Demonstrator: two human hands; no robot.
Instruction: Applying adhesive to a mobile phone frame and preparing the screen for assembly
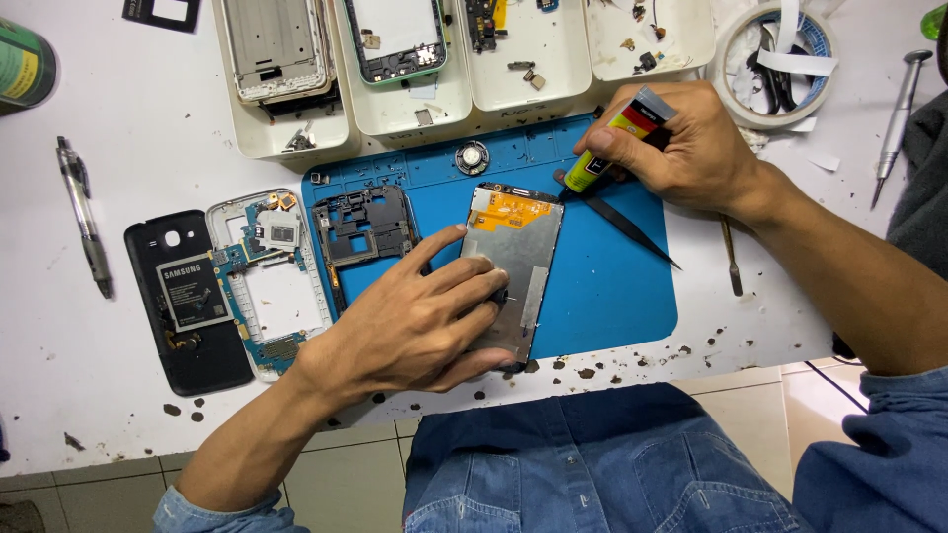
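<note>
Four white trays (296,138) sit in a row along the back of the table (59,365). The leftmost has a bare silver phone frame (275,44) in it plus a few loose bits at the near end. The next one holds a phone body with a green edge (400,44), and the two on the right just have small scattered parts, too tiny to make out. Over by the far right there's a roll of tape (736,99) with what looks like scissors lying in its middle.

On the blue mat (612,286) the left hand (415,326) is pressed down on a phone screen panel (518,252), fingers spread over its lower half, holding it flat with its back side up and an orange flex strip at its top end. The right hand (691,143) is gripping a small glue tube (617,138), nozzle pointing down at the panel's top right corner.

A black inner frame (365,232) lies on the mat just left of the panel, a little round speaker (472,156) sits above it, and a thin black pry tool (617,222) lies slanted under the right hand. Off the mat to the left: a circuit board in a white frame (272,286), a black back cover with a battery (188,296) and a pen (84,217). A screwdriver (897,118) lies at the far right.
</note>
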